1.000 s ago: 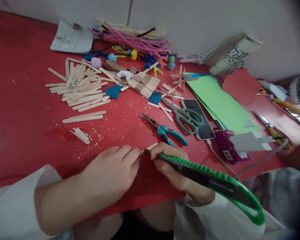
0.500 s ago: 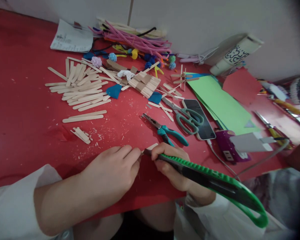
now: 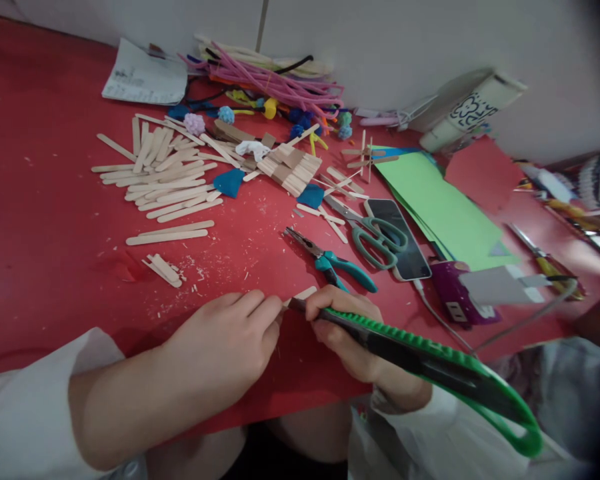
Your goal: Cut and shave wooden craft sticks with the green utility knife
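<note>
My left hand is closed around a wooden craft stick, whose pale end shows beyond the fingers; the rest of it is hidden. In my right hand is a utility knife with a black body, a ribbed green edge and a looped green tail. Its dark tip meets the stick between my two hands. Just beyond them lie teal-handled pliers. Small cut stick pieces and wood shavings lie on the red tabletop.
A pile of craft sticks spreads at the left. Pink pipe cleaners lie by the wall. Green-handled scissors overlap a phone. Green paper, a purple box and a cable are at the right.
The knife's tail end has shifted slightly right. Both hands stay in nearly the same place on the stick.
</note>
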{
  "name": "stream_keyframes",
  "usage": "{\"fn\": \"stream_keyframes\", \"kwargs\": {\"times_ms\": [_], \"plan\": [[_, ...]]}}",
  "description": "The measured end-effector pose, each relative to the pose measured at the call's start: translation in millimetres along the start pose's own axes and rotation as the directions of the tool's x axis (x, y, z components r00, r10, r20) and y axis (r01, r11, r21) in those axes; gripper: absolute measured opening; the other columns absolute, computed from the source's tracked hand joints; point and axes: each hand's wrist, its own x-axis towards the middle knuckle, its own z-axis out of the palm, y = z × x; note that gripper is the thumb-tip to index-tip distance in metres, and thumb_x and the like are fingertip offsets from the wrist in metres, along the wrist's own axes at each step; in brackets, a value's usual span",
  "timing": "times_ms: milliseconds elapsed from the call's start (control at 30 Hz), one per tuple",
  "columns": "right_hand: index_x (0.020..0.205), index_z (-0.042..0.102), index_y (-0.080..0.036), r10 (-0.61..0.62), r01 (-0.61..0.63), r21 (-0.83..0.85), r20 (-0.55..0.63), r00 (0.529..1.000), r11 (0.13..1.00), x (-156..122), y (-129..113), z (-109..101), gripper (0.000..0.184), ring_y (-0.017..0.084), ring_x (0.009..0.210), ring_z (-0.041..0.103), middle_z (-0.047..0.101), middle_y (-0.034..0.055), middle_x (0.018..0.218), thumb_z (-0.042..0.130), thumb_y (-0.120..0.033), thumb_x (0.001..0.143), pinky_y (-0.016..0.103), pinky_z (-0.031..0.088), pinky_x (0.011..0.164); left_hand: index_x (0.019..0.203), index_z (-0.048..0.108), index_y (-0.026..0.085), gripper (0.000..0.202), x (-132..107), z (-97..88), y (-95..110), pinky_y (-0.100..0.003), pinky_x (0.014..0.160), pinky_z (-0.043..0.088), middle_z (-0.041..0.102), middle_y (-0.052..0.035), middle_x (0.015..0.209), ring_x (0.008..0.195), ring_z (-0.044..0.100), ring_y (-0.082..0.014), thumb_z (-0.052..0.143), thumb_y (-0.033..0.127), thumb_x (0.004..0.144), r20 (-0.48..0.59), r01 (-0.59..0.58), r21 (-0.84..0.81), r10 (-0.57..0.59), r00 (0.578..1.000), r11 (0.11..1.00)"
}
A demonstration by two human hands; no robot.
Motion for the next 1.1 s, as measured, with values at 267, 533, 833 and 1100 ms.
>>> {"fn": "stream_keyframes", "kwargs": {"times_ms": [267, 533, 833, 1100], "plan": [[0.074, 0.049, -0.021, -0.011, 0.011, 0.014, -0.001, 1.000, 1.000, 0.4, 0.1, 0.5, 0.010, 0.008, 0.047, 0.044, 0.049, -0.0042, 0.058, 0.043, -0.014, 0.077, 0.022, 0.037, 0.048, 0.090, 0.064, 0.012, 0.017, -0.1, 0.0, 0.9, -0.030, 0.055, 0.045, 0.060, -0.0077, 0.083, 0.072, 0.055, -0.0202, 0.054, 0.009, 0.077, -0.045, -0.005, -0.013, 0.005, 0.999, 1.000], [0.074, 0.049, -0.021, -0.030, 0.030, 0.031, -0.016, 0.999, 0.999, 1.3, 0.3, 0.6, 0.010, 0.008, 0.048, 0.044, 0.049, -0.0046, 0.059, 0.043, -0.013, 0.077, 0.021, 0.037, 0.049, 0.090, 0.065, 0.012, 0.019, -0.6, 0.0, 0.9, -0.031, 0.055, 0.046, 0.059, -0.0064, 0.081, 0.071, 0.055, -0.0200, 0.055, 0.009, 0.075, -0.066, -0.007, -0.010, 0.007, 0.998, 1.000], [0.073, 0.049, -0.020, -0.046, 0.046, 0.014, -0.012, 0.999, 0.999, 0.9, -0.6, 1.8, 0.011, 0.007, 0.048, 0.044, 0.049, -0.0044, 0.060, 0.043, -0.012, 0.076, 0.020, 0.036, 0.048, 0.092, 0.064, 0.013, 0.018, -1.0, 1.0, 0.5, -0.030, 0.058, 0.045, 0.059, -0.0067, 0.083, 0.073, 0.054, -0.0189, 0.051, 0.010, 0.079, -0.028, -0.004, 0.012, 0.005, 1.000, 1.000], [0.074, 0.048, -0.020, -0.039, 0.039, -0.001, 0.026, 0.999, 0.999, 2.3, -3.4, -0.7, 0.012, 0.007, 0.049, 0.043, 0.049, -0.0045, 0.060, 0.042, -0.010, 0.077, 0.019, 0.034, 0.047, 0.087, 0.065, 0.013, 0.017, 0.6, -0.4, 0.4, -0.029, 0.055, 0.044, 0.059, -0.0053, 0.078, 0.070, 0.054, -0.0185, 0.053, 0.008, 0.076, -0.067, 0.004, 0.009, -0.004, 0.998, 1.000]]}}
